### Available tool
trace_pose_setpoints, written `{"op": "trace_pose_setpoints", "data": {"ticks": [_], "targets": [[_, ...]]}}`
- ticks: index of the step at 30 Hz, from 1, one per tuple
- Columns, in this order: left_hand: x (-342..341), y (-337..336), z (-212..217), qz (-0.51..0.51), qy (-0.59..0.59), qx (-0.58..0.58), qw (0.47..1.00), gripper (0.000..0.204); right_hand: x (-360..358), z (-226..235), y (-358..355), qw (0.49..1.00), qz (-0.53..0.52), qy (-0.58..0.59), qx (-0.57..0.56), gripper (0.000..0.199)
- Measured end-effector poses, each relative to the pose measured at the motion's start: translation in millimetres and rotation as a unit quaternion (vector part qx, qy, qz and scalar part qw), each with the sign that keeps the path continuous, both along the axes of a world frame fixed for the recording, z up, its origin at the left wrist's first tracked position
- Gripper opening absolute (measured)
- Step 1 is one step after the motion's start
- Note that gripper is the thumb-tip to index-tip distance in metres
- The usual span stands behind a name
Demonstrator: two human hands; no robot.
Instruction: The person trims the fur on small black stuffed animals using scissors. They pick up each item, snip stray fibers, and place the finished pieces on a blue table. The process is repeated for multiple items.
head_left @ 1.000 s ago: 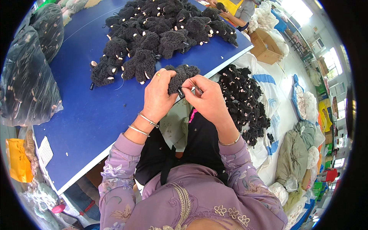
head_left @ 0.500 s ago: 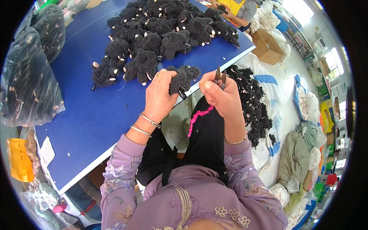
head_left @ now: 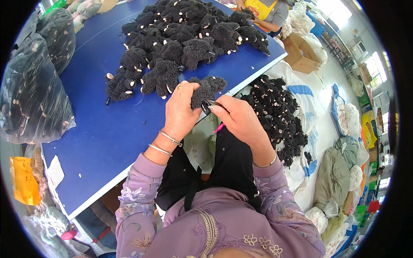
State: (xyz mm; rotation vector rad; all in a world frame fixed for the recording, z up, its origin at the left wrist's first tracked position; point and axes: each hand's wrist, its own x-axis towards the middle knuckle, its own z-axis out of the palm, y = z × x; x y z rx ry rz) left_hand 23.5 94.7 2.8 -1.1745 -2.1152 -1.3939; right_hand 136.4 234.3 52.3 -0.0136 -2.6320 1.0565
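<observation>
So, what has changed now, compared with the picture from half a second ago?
The right grip has moved left, bringing the snips to the black tag on the plush toy. The left grip still holds this toy, and the pile of black toys stayed.

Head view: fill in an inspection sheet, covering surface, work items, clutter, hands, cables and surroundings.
Surface: blue table, pale-edged.
Work items: fuzzy black plush toy with a black tag; pile of similar toys on the table.
Clutter: white perforated card on the table; heap of small black pieces on white sheeting to the right.
Hands: left hand grips the toy; right hand, at the tag, holds a dark tool, mostly hidden.
Cables: nothing seen.
Surroundings: open cardboard box; co-worker in a yellow apron; filled plastic bag at left.
</observation>
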Motion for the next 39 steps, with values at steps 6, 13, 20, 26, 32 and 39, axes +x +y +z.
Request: {"op": "trace_pose_setpoints", "data": {"ticks": [6,13,20,26,32,39], "targets": [[-0.5,0.7,-1.5,-0.009,-0.009,0.004,1.000,0.049,1.2,-2.7,-0.5,0.999,-0.002,-0.006,0.034,0.026],[-1.1,0.2,-1.6,-0.010,-0.010,-0.008,1.000,0.050,0.0,-0.6,-1.0,1.000,0.001,-0.006,0.017,0.027],[-0.3,0.5,-1.0,-0.010,-0.005,-0.005,1.000,0.049,2.9,1.5,-0.7,0.997,0.008,-0.033,-0.067,0.023],[0.7,1.7,-2.8,-0.018,0.001,-0.008,1.000,0.048,-0.1,-5.1,-2.0,0.996,0.007,-0.024,-0.084,0.025],[0.9,1.7,-1.3,-0.018,-0.009,-0.019,1.000,0.049,-3.7,-4.7,-1.6,0.997,0.014,-0.014,-0.073,0.025],[2.5,0.4,1.3,-0.019,-0.008,-0.016,1.000,0.048,-4.6,-6.8,-1.1,0.995,0.007,0.009,-0.101,0.022]]}}
